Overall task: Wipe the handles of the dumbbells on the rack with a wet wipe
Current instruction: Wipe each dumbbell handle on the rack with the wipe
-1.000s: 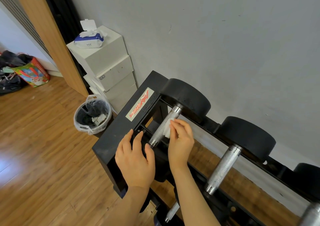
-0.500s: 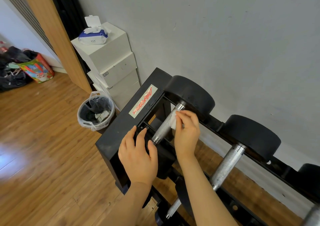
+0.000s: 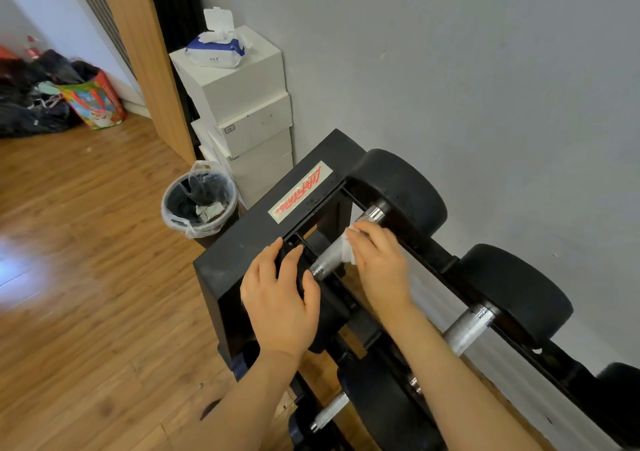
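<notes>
Head view, looking down at a black dumbbell rack (image 3: 242,242) standing against a grey wall (image 3: 485,69) on a wooden floor (image 3: 86,277). A red and white label (image 3: 300,191) runs along the rack's left end panel. The right hand (image 3: 379,263) lies over the metal handle (image 3: 327,260) of the leftmost dumbbell on the top tier, fingers extended and close together, pressing a white wet wipe (image 3: 347,247) against the handle. The wipe sits under the fingers, on the far half of the handle, near the dumbbell's far black head (image 3: 401,191); only its edge shows past the fingertips and the side of the hand. The near half of the handle is bare and shiny. Whether the thumb curls under the handle cannot be told. The left hand (image 3: 282,294) rests just left of the handle, fingers slightly spread and gently bent, laid over the near black head of the same dumbbell and the rack's frame, holding nothing else.

To the right on the same tier sits a second dumbbell (image 3: 512,294) with its handle bare. More dumbbells lie on a lower tier, near the forearms. Left of the rack stands a small bin (image 3: 199,201) lined with a clear bag, beside a stack of white boxes (image 3: 242,111). An open pack of wipes (image 3: 216,47) sits on the top box. Bags (image 3: 62,94) lie on the floor at far left.
</notes>
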